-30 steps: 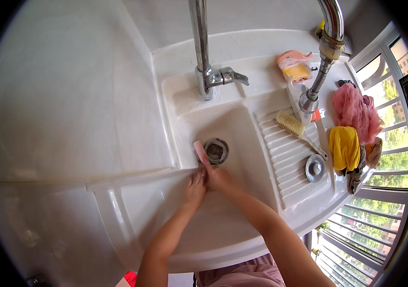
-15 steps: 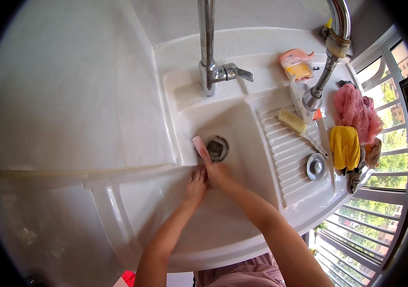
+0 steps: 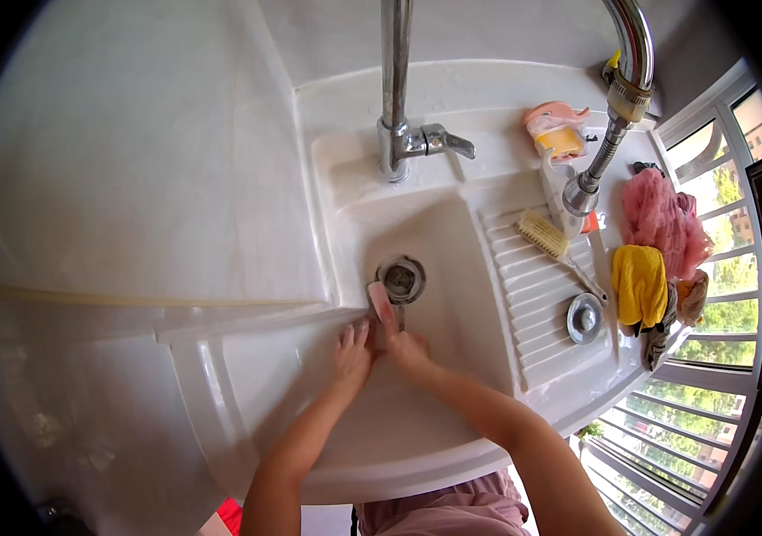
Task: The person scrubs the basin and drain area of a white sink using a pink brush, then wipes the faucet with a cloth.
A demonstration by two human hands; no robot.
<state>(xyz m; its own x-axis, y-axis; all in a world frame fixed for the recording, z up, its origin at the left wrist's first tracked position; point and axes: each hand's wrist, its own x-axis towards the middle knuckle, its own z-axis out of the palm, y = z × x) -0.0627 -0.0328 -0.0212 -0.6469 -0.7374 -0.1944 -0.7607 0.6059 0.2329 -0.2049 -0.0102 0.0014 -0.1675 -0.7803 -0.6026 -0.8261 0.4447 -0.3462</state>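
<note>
Low in the white sink (image 3: 452,308), just on the near side of the metal drain (image 3: 401,279), my two hands are close together. My right hand (image 3: 406,351) is closed around a flat, oblong pink piece (image 3: 383,305); its far end reaches to the drain's rim. I cannot make out its exact kind. Just left of it, my left hand (image 3: 352,357) rests against the basin with its fingers stretched forward. What lies under its palm is hidden.
A chrome faucet (image 3: 393,89) rises behind the basin, and a flexible spout (image 3: 609,147) hangs at right. The ribbed drainboard (image 3: 524,304) carries a scrub brush (image 3: 542,234) and a metal strainer (image 3: 585,319). Beyond are a soap holder (image 3: 558,125), a yellow cloth (image 3: 640,284) and pink mesh (image 3: 662,219).
My right hand has drawn the pink piece slightly toward me. My left hand has shifted a little left, away from the right one. The view has moved slightly.
</note>
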